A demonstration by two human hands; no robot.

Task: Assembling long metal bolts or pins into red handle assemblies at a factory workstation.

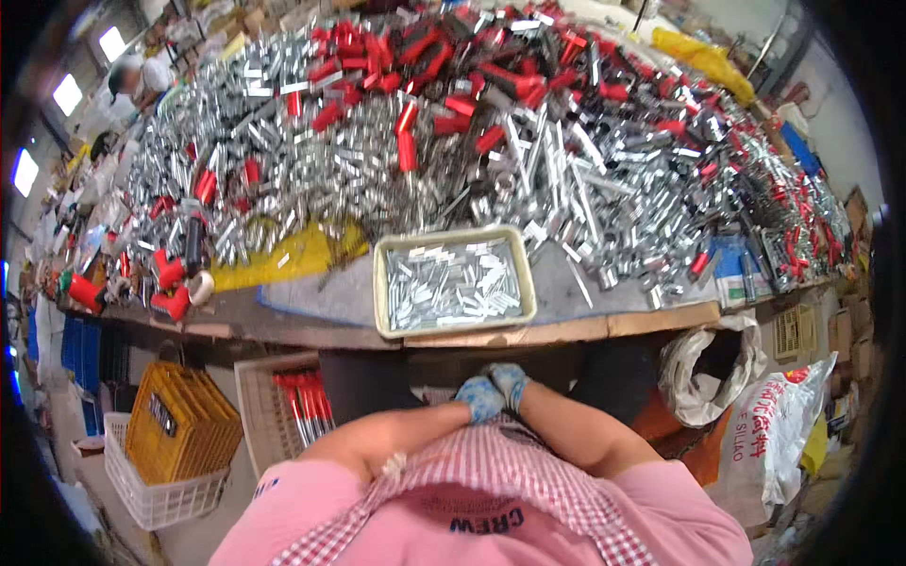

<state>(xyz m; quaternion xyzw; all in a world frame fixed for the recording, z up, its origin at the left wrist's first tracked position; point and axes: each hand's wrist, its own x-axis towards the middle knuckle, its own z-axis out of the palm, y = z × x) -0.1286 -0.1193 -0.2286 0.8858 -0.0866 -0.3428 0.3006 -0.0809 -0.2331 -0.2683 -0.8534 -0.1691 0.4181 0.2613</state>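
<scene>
My left hand (482, 399) and my right hand (510, 385), both in pale blue and white patterned gloves, rest close together over my lap, just below the table's front edge. Their fingers are too small and blurred to make out, and nothing shows in them. Straight ahead of them on the table edge is a cream rectangular tray (380, 294) holding many short silvery metal pieces (453, 283). Behind it rises a wide heap of shiny metal tubes and sockets (311, 174). Red-handled parts (407, 149) lie scattered over the heap, thickest toward the back.
Yellow sheeting (283, 257) lies left of the tray. Under the table at left are a yellow crate (179, 415) in a white basket (156, 495) and a bin with red-handled rods (304, 406). White sacks (769, 434) stand at right. A person (151, 77) is at far left.
</scene>
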